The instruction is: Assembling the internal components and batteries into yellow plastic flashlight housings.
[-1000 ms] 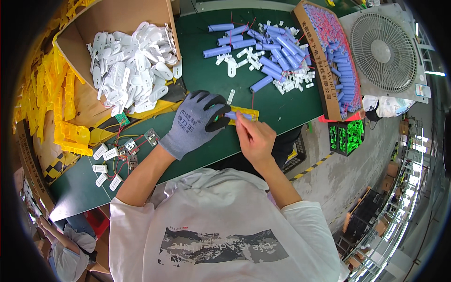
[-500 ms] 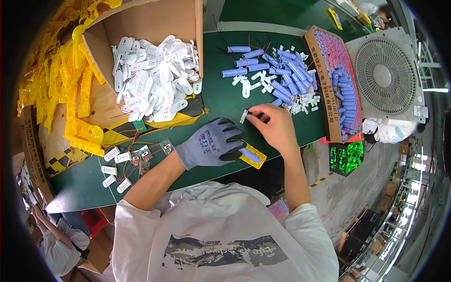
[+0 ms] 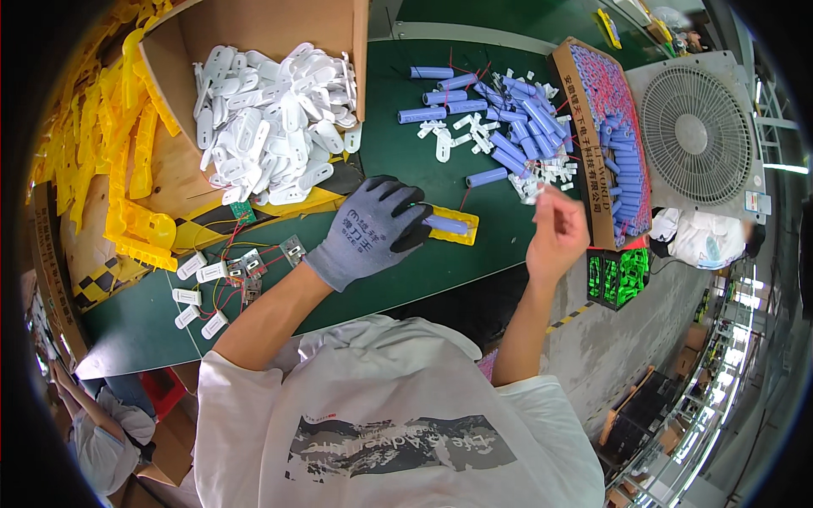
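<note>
My left hand (image 3: 368, 229), in a grey glove with black fingers, is closed round one end of a yellow plastic shell (image 3: 466, 237). A blue cylindrical battery cell (image 3: 447, 224) lies in the shell, its left end hidden under the glove. My bare right hand (image 3: 559, 233) is raised at the front edge of a heap of small white plastic parts (image 3: 555, 173). Its fingers are pinched together; what is between them, if anything, cannot be made out. Several loose blue cells (image 3: 538, 127) with thin wires lie beyond it.
A cardboard box (image 3: 254, 34) of white oval covers (image 3: 267, 127) stands at the left, beside yellow shells (image 3: 102, 144). Wired circuit boards (image 3: 247, 267) and white modules lie near my left forearm. A box of cells (image 3: 622, 161) and a fan (image 3: 694, 135) stand right.
My right hand has moved right, from near the left hand to the small white parts. A small white part showed in its fingers before. The shell has shifted slightly up and more of it shows.
</note>
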The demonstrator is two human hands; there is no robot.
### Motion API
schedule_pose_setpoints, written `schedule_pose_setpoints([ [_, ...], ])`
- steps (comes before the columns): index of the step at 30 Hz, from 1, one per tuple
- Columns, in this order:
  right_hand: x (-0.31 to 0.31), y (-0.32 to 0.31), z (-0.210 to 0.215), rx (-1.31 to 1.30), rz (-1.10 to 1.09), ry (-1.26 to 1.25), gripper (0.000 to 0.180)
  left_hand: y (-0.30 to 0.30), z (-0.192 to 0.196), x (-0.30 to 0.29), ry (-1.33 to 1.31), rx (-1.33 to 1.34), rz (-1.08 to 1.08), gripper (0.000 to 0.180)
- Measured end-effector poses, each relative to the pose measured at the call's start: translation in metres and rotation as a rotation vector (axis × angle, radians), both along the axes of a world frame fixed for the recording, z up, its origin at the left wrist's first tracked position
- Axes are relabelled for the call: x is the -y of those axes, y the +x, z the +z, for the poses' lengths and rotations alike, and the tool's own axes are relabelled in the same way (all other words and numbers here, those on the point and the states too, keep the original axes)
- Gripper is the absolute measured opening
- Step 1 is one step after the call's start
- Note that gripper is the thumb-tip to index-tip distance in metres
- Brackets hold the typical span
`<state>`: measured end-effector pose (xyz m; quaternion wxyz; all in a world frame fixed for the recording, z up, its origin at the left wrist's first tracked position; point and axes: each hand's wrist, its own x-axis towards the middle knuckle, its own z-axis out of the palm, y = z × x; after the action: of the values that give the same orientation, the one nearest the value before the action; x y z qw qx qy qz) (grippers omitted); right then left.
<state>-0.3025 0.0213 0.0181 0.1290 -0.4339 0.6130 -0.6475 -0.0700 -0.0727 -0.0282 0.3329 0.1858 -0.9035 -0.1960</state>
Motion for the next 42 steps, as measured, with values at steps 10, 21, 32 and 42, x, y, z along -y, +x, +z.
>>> schedule_pose_setpoints([
  [10,-0.042,0.029,-0.027,-0.195,0.059,0.151,0.017,0.000,0.012,0.007,0.071,0.095,0.062,0.034],
  [21,-0.017,0.015,-0.010,-0.947,0.337,0.081,0.022,0.003,0.007,0.006,0.074,0.039,0.061,0.029],
  [32,-0.020,0.011,-0.002,-0.955,0.458,0.372,0.026,0.001,0.009,0.003,0.139,0.047,0.047,0.029],
  [42,-0.006,0.015,-0.020,-0.825,0.397,0.257,0.028,0.019,0.006,-0.008,-0.275,-0.386,0.038,0.039],
])
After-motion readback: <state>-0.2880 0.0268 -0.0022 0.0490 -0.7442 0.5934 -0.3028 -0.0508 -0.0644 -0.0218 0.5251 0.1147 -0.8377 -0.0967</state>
